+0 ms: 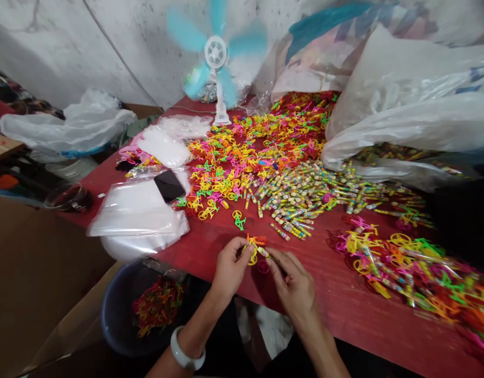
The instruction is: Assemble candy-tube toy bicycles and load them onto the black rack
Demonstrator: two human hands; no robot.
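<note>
- With left hand (229,265), pinches 1 yellow plastic toy bicycle (253,259) between thumb and fingers.
- With right hand (299,289), grips 1 printed tube (263,252) close beside it, above red table (208,237).
- Probably weighs little, flexes slightly; best held by frame.
- Take likely slick, stiff tube mid-length.

Yellow and orange plastic pieces (253,257): bunched, held up, near middle.
Small pale printed tube (263,252): slanted, held just right of them.
</note>
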